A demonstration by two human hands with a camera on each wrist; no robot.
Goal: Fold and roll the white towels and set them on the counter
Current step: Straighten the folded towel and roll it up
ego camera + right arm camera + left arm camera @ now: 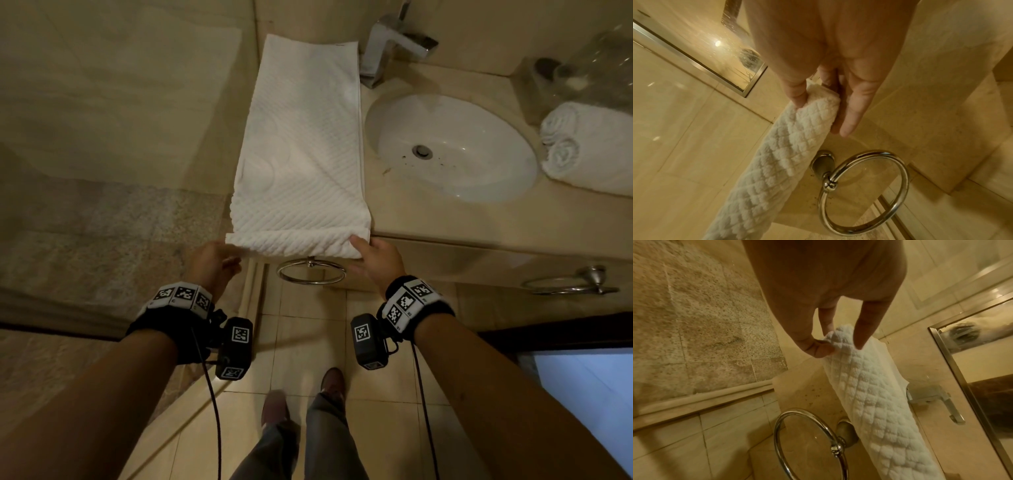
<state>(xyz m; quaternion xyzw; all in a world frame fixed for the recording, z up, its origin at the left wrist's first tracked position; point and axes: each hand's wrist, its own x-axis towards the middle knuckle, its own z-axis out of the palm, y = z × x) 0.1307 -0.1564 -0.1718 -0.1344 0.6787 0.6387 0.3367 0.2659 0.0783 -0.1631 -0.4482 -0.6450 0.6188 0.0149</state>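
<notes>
the left hand pinches the near left corner of the towel between thumb and fingers, the cloth bunched up at the tips. the right hand clamps the near right corner the same way, thumb on one side and fingers down the other. between the two hands the near edge is turned over into a first small roll, sitting right at the front lip of the worktop.

the rest of the towel lies flat as a long folded strip, running away from the person toward the wall, just beside the sink and near the tap. so the folding looks done and the rolling is only starting.

next, both hands need to roll forward evenly, keeping the ends level and the roll tight, or it will likely come out cone-shaped. two rolled towels already sit on the far side of the sink, where this one probably belongs. a towel ring hangs below the worktop edge, clear of the work.
</notes>
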